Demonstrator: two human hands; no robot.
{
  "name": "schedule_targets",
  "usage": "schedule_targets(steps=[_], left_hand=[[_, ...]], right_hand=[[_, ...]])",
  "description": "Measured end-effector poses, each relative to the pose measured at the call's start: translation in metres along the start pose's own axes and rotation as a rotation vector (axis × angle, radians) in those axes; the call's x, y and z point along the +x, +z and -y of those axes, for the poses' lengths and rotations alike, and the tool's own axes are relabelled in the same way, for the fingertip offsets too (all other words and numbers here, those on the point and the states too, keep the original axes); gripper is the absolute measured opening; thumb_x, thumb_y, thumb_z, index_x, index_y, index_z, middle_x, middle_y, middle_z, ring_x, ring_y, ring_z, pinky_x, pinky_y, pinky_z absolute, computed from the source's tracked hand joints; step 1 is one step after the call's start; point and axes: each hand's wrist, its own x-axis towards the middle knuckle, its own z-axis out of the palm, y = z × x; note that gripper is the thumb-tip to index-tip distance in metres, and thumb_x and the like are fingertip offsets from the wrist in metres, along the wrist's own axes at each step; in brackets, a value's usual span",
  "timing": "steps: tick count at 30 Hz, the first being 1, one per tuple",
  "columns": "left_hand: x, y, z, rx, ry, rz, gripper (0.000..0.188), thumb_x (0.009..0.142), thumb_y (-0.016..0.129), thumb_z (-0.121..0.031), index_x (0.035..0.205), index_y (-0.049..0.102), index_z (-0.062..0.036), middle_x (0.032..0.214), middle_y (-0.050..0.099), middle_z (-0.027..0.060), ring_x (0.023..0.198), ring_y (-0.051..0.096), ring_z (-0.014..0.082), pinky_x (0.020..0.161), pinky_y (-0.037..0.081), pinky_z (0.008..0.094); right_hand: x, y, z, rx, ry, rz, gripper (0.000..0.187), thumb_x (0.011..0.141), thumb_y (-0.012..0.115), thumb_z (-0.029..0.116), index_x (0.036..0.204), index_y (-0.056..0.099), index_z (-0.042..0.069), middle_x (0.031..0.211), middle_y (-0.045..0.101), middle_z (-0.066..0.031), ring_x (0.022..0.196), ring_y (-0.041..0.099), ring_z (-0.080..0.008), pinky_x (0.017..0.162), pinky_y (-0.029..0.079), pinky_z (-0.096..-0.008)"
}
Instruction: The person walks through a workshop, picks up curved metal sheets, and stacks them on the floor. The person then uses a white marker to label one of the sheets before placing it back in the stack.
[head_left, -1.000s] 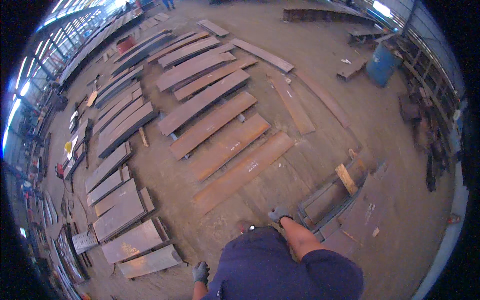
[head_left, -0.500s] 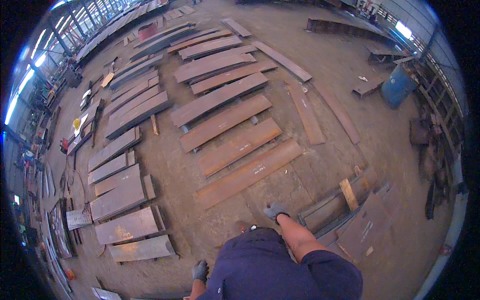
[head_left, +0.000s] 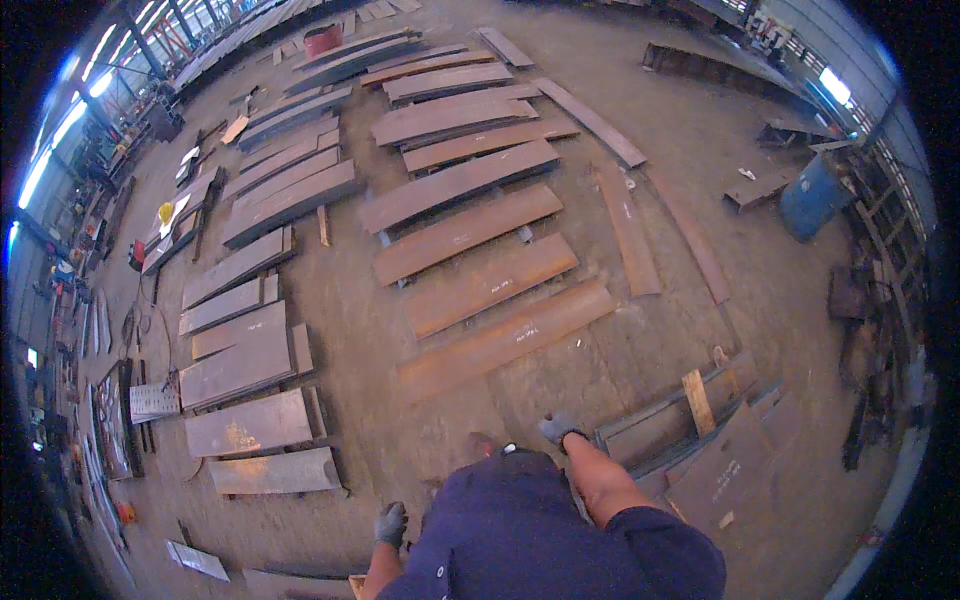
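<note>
My left hand (head_left: 391, 523), in a grey glove, hangs low at my side over the brown floor with its fingers loosely bent and apart; I see nothing in it. Ahead on the right, my right hand (head_left: 557, 428), also gloved, hangs loosely open, and no held object shows. It is nearest to a stack of flat steel plates (head_left: 722, 467) with a strip of wood (head_left: 698, 402) lying across part of it. In front of me lies a long rusty steel plate (head_left: 505, 342) with white chalk marks. Neither hand touches a plate.
Rows of steel plates lie ahead, including a brown plate (head_left: 470, 235), and on the left, including a grey plate (head_left: 275, 470). A blue drum (head_left: 815, 197) stands at the right. A narrow plate (head_left: 628, 230) lies lengthwise, and a red drum (head_left: 323, 40) stands far off.
The view has turned slightly, so the far plates and drum sit further right. The near plates at lower left have come more into view. Both hands stay apart from the plates.
</note>
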Motion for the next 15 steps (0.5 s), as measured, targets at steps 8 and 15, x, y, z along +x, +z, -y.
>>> schedule_targets(steps=[8, 15], left_hand=[[-0.026, 0.003, -0.026, -0.122, -0.037, -0.038, 0.035, 0.093, 0.066, -0.032, 0.116, 0.069, -0.0061, 0.088, 0.066, 0.0015, 0.072, 0.061, 0.0146, 0.058, 0.046, 0.0309], [-0.044, 0.004, -0.032, -0.12, -0.054, -0.058, 0.039, 0.093, 0.065, -0.032, 0.122, 0.068, -0.0045, 0.093, 0.068, 0.0029, 0.075, 0.063, 0.0151, 0.062, 0.048, 0.0306]], right_hand=[[0.023, 0.011, -0.008, -0.002, -0.033, -0.069, 0.051, 0.086, 0.062, 0.038, 0.127, 0.069, 0.008, 0.126, 0.07, -0.0177, 0.116, 0.066, -0.0345, 0.101, 0.05, -0.0442], [-0.005, -0.016, 0.02, 0.027, -0.027, 0.041, 0.052, 0.086, 0.061, 0.036, 0.127, 0.069, 0.005, 0.127, 0.069, -0.0198, 0.119, 0.065, -0.0355, 0.104, 0.049, -0.0432]])
